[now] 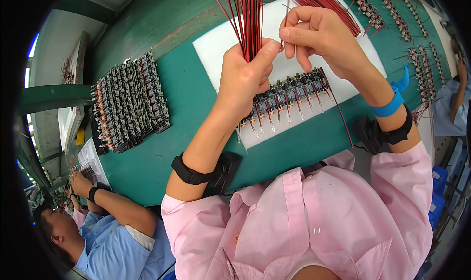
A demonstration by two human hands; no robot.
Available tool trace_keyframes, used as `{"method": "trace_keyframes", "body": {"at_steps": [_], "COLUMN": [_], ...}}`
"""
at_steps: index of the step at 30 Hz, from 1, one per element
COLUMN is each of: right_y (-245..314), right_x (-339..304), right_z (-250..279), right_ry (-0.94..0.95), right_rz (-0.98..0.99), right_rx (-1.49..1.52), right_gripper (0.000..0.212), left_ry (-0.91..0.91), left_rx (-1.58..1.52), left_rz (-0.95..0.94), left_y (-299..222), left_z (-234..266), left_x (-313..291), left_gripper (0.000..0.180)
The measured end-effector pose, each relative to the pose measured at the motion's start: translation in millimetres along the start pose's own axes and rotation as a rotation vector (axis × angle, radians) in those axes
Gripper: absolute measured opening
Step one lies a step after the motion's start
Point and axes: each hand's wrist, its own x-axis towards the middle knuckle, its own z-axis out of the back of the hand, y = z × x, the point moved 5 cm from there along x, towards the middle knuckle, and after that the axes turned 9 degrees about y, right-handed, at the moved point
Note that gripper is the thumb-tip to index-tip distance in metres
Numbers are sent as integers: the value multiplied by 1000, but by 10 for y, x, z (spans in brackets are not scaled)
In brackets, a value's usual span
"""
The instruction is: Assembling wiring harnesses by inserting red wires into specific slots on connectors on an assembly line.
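Note:
My left hand [248,76] is closed round a thick bundle of red and black wires [251,22], which fans upward from the fist. Close beside it on the right, my right hand [314,37] pinches a thin wire [287,15] between thumb and fingertips. Below both hands a row of small circuit boards [289,99] lies on a white foam sheet [365,64], with short wires and clear parts sticking out toward me. One long red wire [341,111] trails from the right end of the row over the sheet's edge. My left hand covers part of the row's left end.
A stacked block of circuit boards [130,103] stands on the green table [184,103] at the left. More red wires [328,8] lie at the sheet's far edge. Strips of small round parts [424,71] line the right. Co-workers [117,231] sit at both sides.

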Motion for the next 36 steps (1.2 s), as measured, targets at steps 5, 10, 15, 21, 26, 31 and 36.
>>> {"method": "trace_keyframes", "body": {"at_steps": [5, 10, 15, 21, 26, 31, 36], "right_y": [28, 47, 54, 57, 55, 46, 93], "right_x": [2, -6, -16, -28, -33, -65, -144], "right_z": [15, 8, -1, -2, -9, 23, 14], "right_ry": [0, 1, 12, 14, 19, 54, 5], "right_rz": [57, 25, 32, 17, 35, 34, 5], "right_rx": [-131, -171, -159, -171, -222, -243, -347], "right_gripper": [15, 15, 16, 17, 19, 18, 16], "left_ry": [23, 10, -15, -21, -52, -21, -17], "left_rx": [7, 195, 255, 324, 387, 468, 566], "left_rz": [-50, -128, -183, -181, -207, -257, -284], "left_y": [-47, -99, -140, -145, -155, -149, -193], "left_z": [-29, -27, -56, -75, -79, -78, -134], "left_x": [-13, -35, -52, -62, -77, -66, -87], "left_gripper": [17, 15, 15, 14, 13, 12, 12]}}
